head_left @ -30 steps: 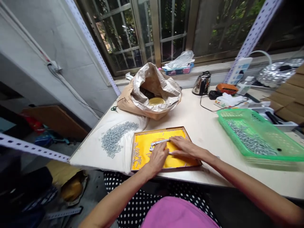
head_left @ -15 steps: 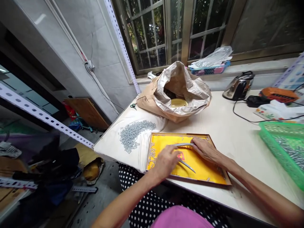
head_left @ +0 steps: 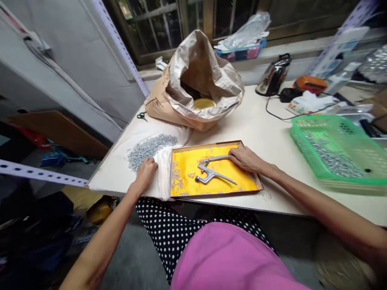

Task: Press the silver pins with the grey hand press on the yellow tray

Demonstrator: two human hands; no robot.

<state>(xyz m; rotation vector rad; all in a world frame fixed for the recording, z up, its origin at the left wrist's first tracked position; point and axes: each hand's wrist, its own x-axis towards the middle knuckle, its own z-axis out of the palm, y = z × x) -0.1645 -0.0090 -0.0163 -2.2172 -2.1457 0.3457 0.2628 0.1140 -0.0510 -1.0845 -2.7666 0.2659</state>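
Right hand point(head_left: 246, 158): palm down at the far right corner of the tray, fingertips laid over the end of the upper handle of the grey cast-metal hand pliers point(head_left: 211, 172). Fingers together, slightly bent; clamped on the handle or only resting, cannot tell. Wrist low, forearm running back to the right over the table edge.

Pliers: flat on the yellow lining, near the tray's middle. Two long tapered handles splayed apart toward the right, head toward the left, with a small red part.

Shallow rectangular wooden tray with yellow lining point(head_left: 202, 143): at the near edge of the pale smooth table point(head_left: 263, 121); short silvery pins loose along its left side.

Left hand point(head_left: 146, 174): palm down on the rumpled white cloth point(head_left: 121, 177) just left of the tray, fingers curled, knuckles raised, tips at the near edge of the heap of small bright metal pins point(head_left: 151, 146). Anything pinched: cannot tell.

Behind the tray: crumpled brown paper sack point(head_left: 196, 76), mouth open. To the right, well apart: green plastic mesh basket point(head_left: 305, 121) with more pins.
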